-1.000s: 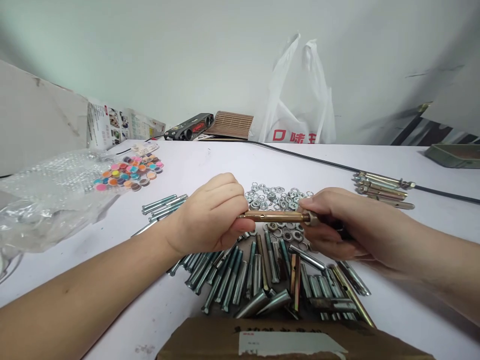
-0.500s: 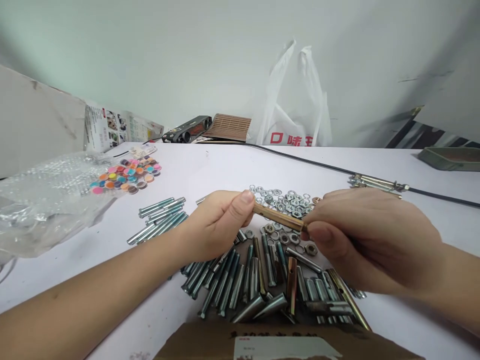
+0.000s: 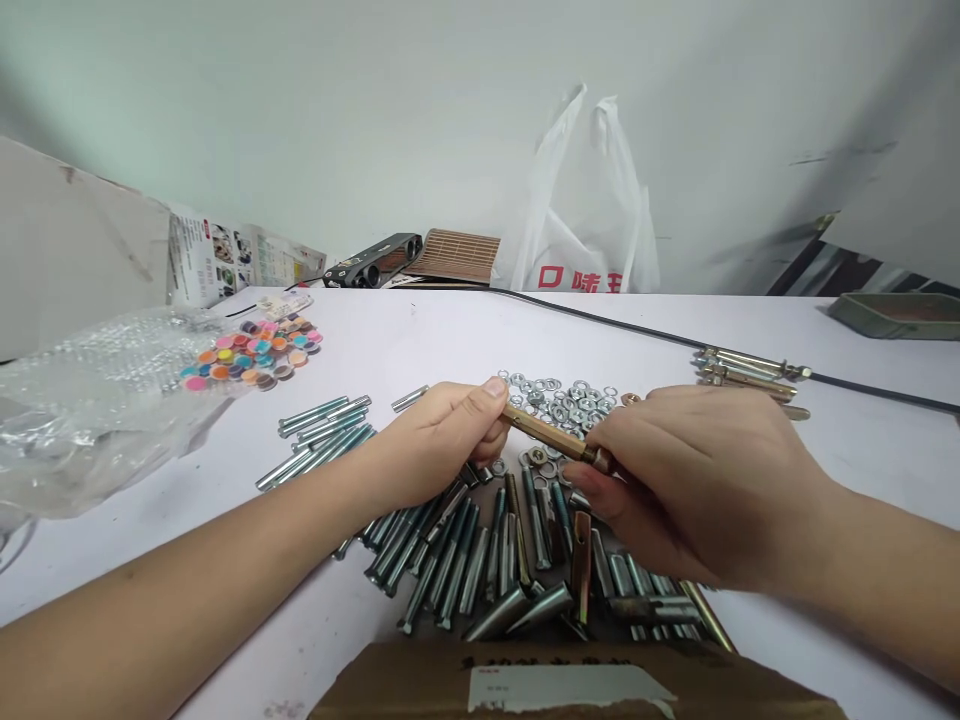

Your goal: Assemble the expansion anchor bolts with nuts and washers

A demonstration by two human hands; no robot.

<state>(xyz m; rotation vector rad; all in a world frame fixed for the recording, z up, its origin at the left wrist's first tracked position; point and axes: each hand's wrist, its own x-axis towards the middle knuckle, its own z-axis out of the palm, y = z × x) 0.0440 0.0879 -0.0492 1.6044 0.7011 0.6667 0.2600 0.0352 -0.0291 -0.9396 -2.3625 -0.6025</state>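
Note:
A brass-coloured expansion bolt (image 3: 547, 432) is held in the air, tilted down to the right. My left hand (image 3: 454, 430) pinches its far left end between thumb and finger. At the other end, my right hand (image 3: 690, 480) has closed its fingers around a nut (image 3: 600, 460), partly hidden by them. Below the hands lies a heap of steel expansion bolts (image 3: 450, 560) and sleeves, with a brown-gold sleeve (image 3: 582, 560) among them. Behind the held bolt, washers and nuts (image 3: 577, 400) are spread on the white table (image 3: 420, 335).
An open cardboard box (image 3: 405, 680) stands at the near edge. Several loose bolts (image 3: 322, 440) lie to the left, near coloured discs (image 3: 259, 350) and clear plastic wrap (image 3: 90, 400). Assembled brass-coloured bolts (image 3: 750, 372) lie across a black cable (image 3: 615, 320). A white bag (image 3: 585, 220) stands behind.
My right hand has turned and shifted slightly left, and the nut at the bolt's end shows more now. My left hand keeps its pinch on the bolt.

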